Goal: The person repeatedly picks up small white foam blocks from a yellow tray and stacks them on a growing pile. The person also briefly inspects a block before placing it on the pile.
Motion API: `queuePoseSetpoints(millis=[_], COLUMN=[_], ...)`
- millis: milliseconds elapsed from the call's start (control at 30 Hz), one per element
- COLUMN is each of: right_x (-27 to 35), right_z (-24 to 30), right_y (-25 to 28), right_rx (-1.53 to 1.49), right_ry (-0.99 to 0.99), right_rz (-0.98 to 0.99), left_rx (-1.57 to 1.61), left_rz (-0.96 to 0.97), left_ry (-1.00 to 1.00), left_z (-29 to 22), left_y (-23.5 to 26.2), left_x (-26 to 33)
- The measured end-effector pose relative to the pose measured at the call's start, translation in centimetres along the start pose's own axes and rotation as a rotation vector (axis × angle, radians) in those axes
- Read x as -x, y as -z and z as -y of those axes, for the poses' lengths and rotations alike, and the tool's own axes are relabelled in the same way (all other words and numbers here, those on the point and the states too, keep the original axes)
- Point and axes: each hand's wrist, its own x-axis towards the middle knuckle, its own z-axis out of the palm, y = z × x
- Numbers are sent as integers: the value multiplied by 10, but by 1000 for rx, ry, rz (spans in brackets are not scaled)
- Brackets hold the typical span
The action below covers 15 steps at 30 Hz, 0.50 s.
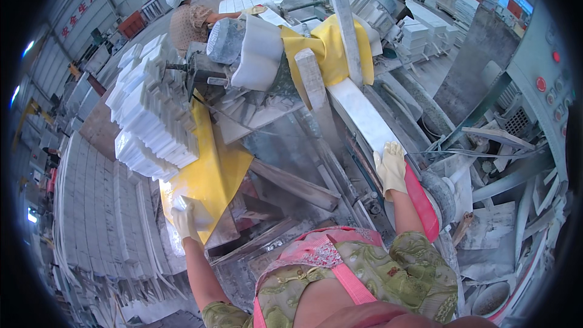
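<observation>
My right hand [390, 167], in a pale glove, lies flat on the near end of a long white marble strip [363, 115] that runs along the machine bed toward a yellow guard [328, 45]. My left hand [184, 219], also gloved, grips the near edge of a white stone piece [175, 197] lying on a yellow sheet [209, 170]. Next to that sheet rises a stack of white profiled stone mouldings [152, 121].
Another person in a white cap [185, 15] works at the far end of the machine. Rows of cut stone strips [103, 206] lie on the left. A control panel with red buttons [543, 79] stands at the right. Broken stone offcuts [498, 218] pile at the lower right.
</observation>
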Motion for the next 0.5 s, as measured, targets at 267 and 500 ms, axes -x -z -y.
queuePoseSetpoints(millis=[267,500], right_x=[6,8], right_z=[0,-7], right_y=[2,0], right_rx=[1,-28], right_ry=[-6,20], right_rz=[7,-31], left_rx=[-31,12], left_rz=[5,5], left_ry=[-13,2], left_z=[-2,2], left_y=[0,1], left_x=[-2,-1])
